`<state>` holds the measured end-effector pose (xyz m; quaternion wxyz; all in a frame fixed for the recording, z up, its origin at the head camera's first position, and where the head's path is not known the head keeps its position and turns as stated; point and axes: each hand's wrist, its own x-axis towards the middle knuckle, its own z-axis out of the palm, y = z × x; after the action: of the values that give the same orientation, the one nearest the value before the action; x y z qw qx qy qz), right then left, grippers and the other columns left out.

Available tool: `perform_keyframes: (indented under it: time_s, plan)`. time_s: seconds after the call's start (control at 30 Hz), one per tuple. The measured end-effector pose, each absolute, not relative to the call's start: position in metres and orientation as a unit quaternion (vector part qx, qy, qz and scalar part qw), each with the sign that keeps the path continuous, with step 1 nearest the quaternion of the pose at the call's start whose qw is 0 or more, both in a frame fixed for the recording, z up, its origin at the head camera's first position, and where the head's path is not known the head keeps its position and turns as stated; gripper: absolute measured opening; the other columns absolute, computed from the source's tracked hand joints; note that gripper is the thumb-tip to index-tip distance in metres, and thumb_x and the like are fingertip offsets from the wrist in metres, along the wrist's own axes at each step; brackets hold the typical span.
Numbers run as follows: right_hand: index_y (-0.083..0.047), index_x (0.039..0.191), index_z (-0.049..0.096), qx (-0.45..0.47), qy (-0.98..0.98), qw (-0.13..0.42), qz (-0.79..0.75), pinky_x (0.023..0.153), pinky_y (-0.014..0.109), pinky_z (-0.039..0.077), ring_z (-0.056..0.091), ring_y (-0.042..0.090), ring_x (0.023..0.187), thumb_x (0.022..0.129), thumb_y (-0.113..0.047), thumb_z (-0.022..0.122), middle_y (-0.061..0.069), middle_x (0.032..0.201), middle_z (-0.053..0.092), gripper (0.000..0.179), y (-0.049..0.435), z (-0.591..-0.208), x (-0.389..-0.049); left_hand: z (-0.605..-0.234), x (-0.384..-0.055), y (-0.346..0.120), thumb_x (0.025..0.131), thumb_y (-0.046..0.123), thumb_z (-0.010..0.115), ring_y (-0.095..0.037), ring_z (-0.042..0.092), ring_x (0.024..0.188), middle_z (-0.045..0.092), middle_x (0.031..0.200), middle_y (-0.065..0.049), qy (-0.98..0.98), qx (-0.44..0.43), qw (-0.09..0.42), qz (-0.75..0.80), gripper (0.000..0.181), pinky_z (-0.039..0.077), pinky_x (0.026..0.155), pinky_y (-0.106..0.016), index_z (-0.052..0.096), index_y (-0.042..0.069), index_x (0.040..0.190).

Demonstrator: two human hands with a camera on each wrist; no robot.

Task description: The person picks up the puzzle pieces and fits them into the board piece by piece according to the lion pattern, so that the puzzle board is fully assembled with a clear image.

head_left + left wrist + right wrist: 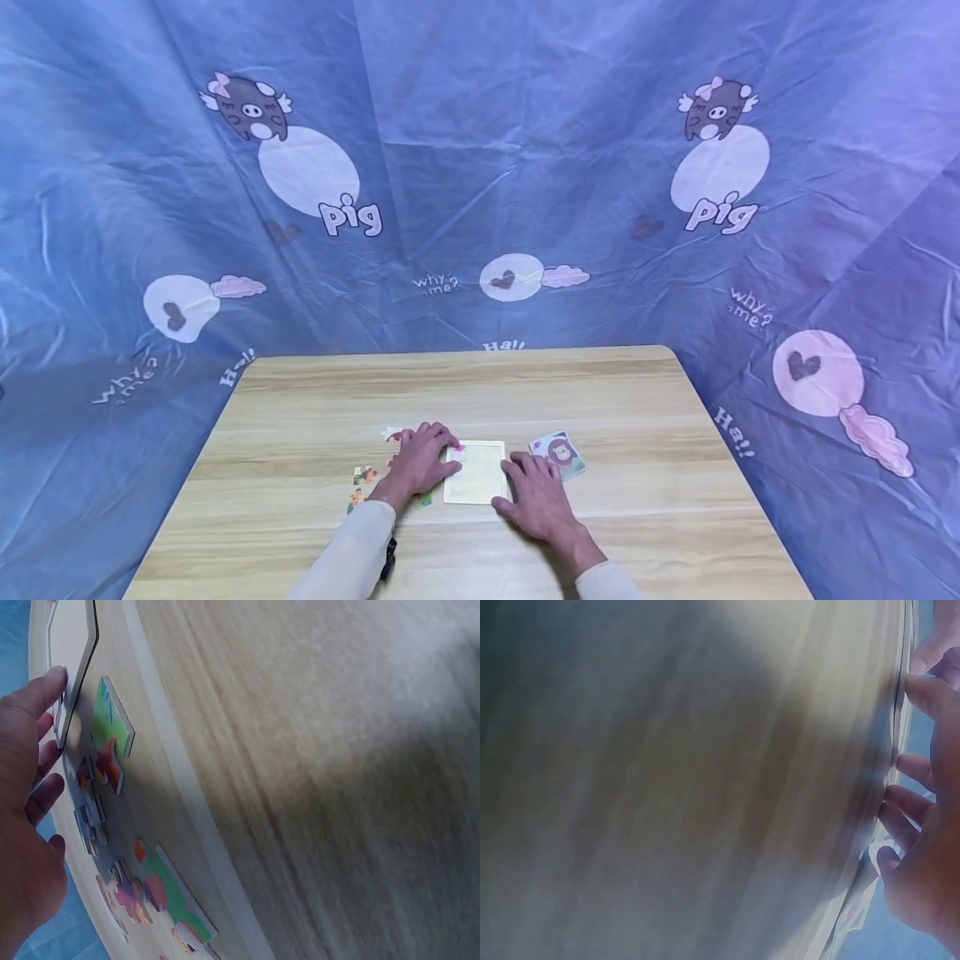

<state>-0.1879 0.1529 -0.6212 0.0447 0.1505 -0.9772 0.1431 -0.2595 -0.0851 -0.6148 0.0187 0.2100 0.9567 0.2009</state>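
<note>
A shallow pale puzzle tray (475,483) with a raised rim lies flat on the table. In its far left corner sits a small puzzle piece (459,454) with a pink patch. My left hand (422,458) reaches over the tray's left side, index fingertip at that piece and thumb at the rim. In the left wrist view its thumb (51,684) overlaps the tray's edge (84,664). My right hand (536,496) rests at the tray's right rim, thumb near the front corner, fingers loosely spread and holding nothing.
Several loose puzzle pieces (364,475) lie left of the tray, partly hidden by the left arm; some show green and orange in the left wrist view. A picture card (558,452) with a lion lies beyond the right hand. Blue printed cloth (465,167) hangs behind the wooden table (637,417).
</note>
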Motion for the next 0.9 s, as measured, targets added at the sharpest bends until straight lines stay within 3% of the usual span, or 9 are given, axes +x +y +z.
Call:
perform_keyframes:
  time_s: [0.6,0.9]
  plan:
    - [-0.017,0.127,0.060,0.157,-0.975,0.062,0.145,0.096,0.050,0.034,0.051,0.030,0.118,0.078,-0.056,0.068,0.007,0.131,0.054,0.063,0.1528,-0.6238,-0.1887,-0.6166,-0.2591,-0.0852,0.077,0.048,0.076,-0.017,0.049,0.103,0.061,0.116,0.004,0.954,0.197,0.017,0.226,0.039,0.029,0.084,-0.042,0.070,0.025,0.108]
    - [-0.016,0.129,0.059,0.152,-0.976,0.047,0.151,0.098,0.051,0.033,0.050,0.030,0.120,0.079,-0.056,0.067,0.007,0.133,0.053,0.064,0.1517,-0.6226,-0.1884,-0.6194,-0.2598,-0.0849,0.079,0.044,0.072,-0.017,0.050,0.106,0.061,0.115,0.005,0.959,0.187,0.009,0.212,0.035,0.030,0.087,-0.044,0.067,0.024,0.108]
